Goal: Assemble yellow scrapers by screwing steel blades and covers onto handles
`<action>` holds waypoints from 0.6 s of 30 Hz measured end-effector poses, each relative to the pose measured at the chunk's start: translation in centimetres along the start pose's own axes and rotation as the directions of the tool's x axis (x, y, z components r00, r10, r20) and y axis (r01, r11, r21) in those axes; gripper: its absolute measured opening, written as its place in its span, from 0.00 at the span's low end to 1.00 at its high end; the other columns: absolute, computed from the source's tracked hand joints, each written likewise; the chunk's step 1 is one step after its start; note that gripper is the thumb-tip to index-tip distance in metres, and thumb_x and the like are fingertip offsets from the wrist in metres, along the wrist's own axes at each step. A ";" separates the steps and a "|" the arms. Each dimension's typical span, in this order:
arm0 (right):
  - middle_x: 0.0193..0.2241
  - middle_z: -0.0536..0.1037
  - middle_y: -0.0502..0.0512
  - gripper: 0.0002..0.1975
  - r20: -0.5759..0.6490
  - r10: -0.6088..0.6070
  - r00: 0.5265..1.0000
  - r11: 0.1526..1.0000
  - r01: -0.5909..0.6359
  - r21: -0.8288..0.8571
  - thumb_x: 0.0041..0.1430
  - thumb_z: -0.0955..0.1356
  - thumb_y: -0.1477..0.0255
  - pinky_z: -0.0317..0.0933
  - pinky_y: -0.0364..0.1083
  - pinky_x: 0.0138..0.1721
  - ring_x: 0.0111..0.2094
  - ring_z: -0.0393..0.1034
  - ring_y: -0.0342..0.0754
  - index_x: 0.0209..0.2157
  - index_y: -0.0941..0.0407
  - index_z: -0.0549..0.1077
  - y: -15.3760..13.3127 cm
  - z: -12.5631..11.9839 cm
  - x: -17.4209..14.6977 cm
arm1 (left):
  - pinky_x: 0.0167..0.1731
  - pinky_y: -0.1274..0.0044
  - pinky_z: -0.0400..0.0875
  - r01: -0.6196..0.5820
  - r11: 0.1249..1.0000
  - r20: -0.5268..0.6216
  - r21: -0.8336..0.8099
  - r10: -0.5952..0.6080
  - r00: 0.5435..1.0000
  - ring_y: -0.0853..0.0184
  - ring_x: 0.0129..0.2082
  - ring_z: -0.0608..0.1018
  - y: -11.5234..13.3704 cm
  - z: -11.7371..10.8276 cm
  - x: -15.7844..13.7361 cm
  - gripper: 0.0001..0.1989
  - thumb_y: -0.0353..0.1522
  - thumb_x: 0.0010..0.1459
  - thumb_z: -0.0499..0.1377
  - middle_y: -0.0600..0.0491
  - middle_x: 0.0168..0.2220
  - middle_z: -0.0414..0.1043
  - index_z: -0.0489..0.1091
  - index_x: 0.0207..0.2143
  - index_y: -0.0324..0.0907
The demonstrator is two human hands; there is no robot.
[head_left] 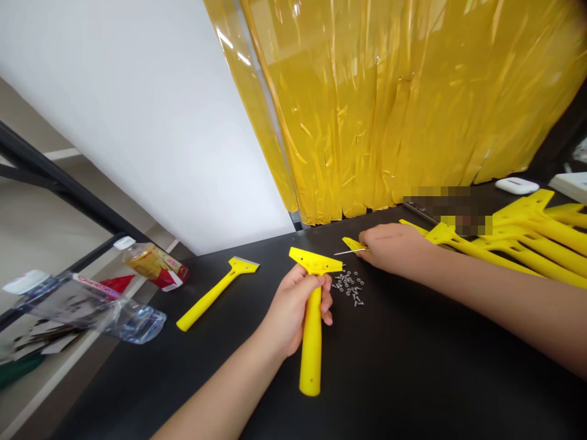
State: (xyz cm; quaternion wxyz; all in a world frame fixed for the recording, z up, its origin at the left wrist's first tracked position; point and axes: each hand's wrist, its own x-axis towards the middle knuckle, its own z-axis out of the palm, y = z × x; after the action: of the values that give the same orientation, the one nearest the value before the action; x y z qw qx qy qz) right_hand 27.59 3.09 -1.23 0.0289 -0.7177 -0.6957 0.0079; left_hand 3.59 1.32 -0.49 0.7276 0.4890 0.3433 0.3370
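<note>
My left hand [293, 305] is closed around the upper handle of a yellow scraper [312, 342], whose wide head with small holes points away from me. Beyond it, my right hand [389, 247] is closed, and a thin metal screwdriver shaft [348, 252] sticks out from it to the left; its handle is hidden. A small yellow plate [352, 243] with holes shows at the right fingertips; I cannot tell whether it is gripped. Small loose screws and nuts [348, 284] lie right of the scraper head. Another yellow scraper [211, 299], with a metal blade edge, lies to the left.
Several yellow scraper handles [527, 238] are piled at the right. A clear bottle [105, 308] and a drink bottle [153, 264] lie at the left edge of the black table [389, 379]. A white case [516, 186] sits far right, before a yellow strip curtain [367, 110].
</note>
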 end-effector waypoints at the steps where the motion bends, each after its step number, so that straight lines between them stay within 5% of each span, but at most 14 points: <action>1: 0.38 0.83 0.61 0.12 0.003 0.004 1.000 1.000 -0.004 0.011 0.64 0.68 0.62 0.63 0.50 0.42 0.45 0.78 0.59 0.38 0.55 0.79 0.1 -0.1 0.0 | 0.19 0.79 0.71 0.000 1.000 -0.001 0.003 0.000 1.000 0.74 0.22 0.69 0.0 0.0 0.0 0.04 0.30 0.62 0.59 0.56 0.34 0.68 0.65 0.37 0.43; 11: 0.43 0.83 0.54 0.08 0.054 0.036 0.998 0.991 -0.042 0.129 0.61 0.68 0.65 0.61 0.47 0.39 0.44 0.76 0.54 0.38 0.50 0.79 0.9 -0.9 0.4 | 0.19 0.79 0.71 -0.003 1.000 -0.008 0.021 0.003 1.000 0.74 0.22 0.70 0.0 0.0 0.2 0.04 0.30 0.61 0.59 0.56 0.34 0.69 0.66 0.37 0.43; 18: 0.37 0.82 0.58 0.14 0.077 0.006 0.997 0.994 -0.015 0.109 0.64 0.63 0.64 0.60 0.48 0.35 0.36 0.75 0.54 0.39 0.53 0.80 2.3 -4.3 -0.4 | 0.19 0.79 0.71 -0.005 1.000 0.010 0.004 0.005 1.000 0.72 0.22 0.70 -0.2 -0.2 0.3 0.04 0.29 0.60 0.60 0.56 0.33 0.69 0.66 0.35 0.43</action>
State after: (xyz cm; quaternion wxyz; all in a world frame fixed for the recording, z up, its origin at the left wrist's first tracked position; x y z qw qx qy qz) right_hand 30.12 2.53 2.88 0.0413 -0.7179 -0.6910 0.0737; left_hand 3.60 1.60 -0.76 0.7275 0.4931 0.3390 0.3356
